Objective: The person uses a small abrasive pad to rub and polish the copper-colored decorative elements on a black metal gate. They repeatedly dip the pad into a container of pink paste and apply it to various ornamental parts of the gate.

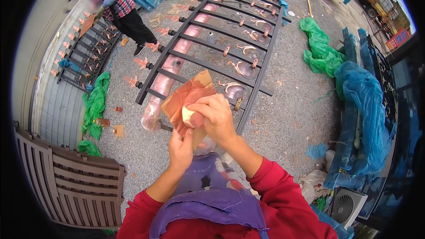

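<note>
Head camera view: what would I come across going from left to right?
Brown slatted panel → left hand → right hand → green netting on the right → draped blue sheeting on the right.

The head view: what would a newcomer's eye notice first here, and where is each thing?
Probably first the black metal fence panel with copper-coloured ornaments, slanting across the upper middle. At its lower end, near the centre, the left hand holds reddish-stained cardboard while the right hand holds a cream-and-reddish piece over it. Bright green netting and blue wrapping stand out on the right.
</note>
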Demonstrator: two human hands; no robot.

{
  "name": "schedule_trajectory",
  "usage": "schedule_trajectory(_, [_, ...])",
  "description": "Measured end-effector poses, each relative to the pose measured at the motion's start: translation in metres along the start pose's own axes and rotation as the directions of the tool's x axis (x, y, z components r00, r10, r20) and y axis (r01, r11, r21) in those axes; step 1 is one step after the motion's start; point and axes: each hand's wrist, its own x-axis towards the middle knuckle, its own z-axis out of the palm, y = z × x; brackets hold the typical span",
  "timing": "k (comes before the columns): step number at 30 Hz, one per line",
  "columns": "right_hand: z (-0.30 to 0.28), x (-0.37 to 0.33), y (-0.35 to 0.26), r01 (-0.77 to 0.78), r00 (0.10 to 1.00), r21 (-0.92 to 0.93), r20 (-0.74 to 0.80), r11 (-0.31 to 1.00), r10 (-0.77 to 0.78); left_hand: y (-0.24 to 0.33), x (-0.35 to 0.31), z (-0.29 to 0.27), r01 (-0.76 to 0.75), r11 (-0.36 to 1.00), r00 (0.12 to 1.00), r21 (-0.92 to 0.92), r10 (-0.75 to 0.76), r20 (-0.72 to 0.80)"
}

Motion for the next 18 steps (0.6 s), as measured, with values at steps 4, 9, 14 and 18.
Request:
schedule_trajectory(4, [-0.010, -0.007, 0.019, -0.031, 0.998, 0.038, -0.060, 0.999, 0.033, 0.001, 0.000, 0.011, 0.032, 0.999, 0.999, -0.019, -0.032, -0.004])
schedule_trajectory(9, [-0.018, -0.005, 0.013, -0.125, 0.979, -0.119, -0.176, 0.985, 0.103, 0.005, 0.002, 0.013, 0.092, 0.996, 0.982, -0.021, -0.088, 0.168])
schedule_trajectory(14, [0.008, -0.026, -0.010, -0.099, 0.991, -0.078, -0.102, 0.992, 0.091, -0.007, 0.012, -0.012, 0.105, 0.994, 0.962, -0.022, -0.096, 0.254])
schedule_trajectory(18, [0.005, -0.021, -0.024, -0.230, 0.961, -0.079, -0.173, 0.970, 0.214, 0.007, 0.025, -0.029, 0.188, 0.980, 0.942, -0.064, -0.161, 0.295])
